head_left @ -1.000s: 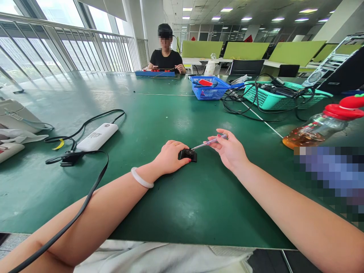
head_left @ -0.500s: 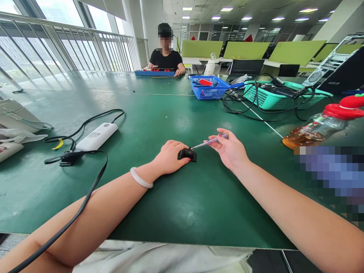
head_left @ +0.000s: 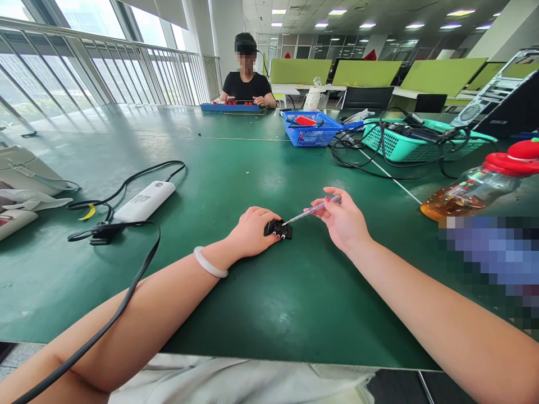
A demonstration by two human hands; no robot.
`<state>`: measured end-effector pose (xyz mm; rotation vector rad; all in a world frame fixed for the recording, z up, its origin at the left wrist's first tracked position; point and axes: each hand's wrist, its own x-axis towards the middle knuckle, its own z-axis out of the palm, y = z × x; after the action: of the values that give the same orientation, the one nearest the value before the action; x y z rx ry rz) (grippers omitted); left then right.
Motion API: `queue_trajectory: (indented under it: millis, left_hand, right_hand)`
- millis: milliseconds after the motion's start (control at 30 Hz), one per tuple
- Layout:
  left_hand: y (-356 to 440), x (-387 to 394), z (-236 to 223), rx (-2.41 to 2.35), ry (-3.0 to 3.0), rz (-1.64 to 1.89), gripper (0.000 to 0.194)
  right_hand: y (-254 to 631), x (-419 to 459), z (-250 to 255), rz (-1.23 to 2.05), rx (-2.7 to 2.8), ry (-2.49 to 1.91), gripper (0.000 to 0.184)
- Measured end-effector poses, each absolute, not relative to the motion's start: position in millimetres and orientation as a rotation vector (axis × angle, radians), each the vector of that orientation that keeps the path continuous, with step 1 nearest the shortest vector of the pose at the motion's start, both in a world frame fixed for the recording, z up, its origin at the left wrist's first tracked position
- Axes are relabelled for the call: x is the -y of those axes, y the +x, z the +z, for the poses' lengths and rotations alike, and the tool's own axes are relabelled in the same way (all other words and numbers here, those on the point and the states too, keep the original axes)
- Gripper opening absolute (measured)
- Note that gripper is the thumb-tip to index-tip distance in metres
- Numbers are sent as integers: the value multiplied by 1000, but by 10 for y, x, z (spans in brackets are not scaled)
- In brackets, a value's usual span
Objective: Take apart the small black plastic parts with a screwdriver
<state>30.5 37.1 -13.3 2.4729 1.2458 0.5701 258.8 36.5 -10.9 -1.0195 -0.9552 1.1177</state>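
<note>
My left hand (head_left: 252, 233) is closed around the left side of a small black block with metal terminals (head_left: 281, 229), which rests on the green table (head_left: 269, 303). A thin screwdriver (head_left: 311, 210) with a clear purplish handle is pinched in the fingers of my right hand (head_left: 343, 219). Its shaft slopes down to the left, and the tip meets the top of the black block. Whether the tip sits in a screw is too small to tell. Part of the block is hidden under my left fingers.
A white power bank (head_left: 145, 201) with a black cable lies at left. Farther back stand a blue basket (head_left: 314, 134) and a teal basket (head_left: 404, 143) with tangled cables. A red-lidded jar (head_left: 475, 188) is at right. Across the table sits a person (head_left: 247, 84) behind a blue tray (head_left: 231, 108).
White-metal terminals on the block's near side now show, where my thumb and the block's angle hid them before. The screwdriver tip stays on the block. The person opposite has shifted a hand.
</note>
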Motion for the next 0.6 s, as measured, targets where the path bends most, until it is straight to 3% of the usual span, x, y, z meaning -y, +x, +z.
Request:
queue_trajectory:
  millis: [600]
  left_hand:
    - [316,-351,-116,-1287,2451,554,39]
  right_hand:
    - [2539,-279,-37,1035,1200,-963,30]
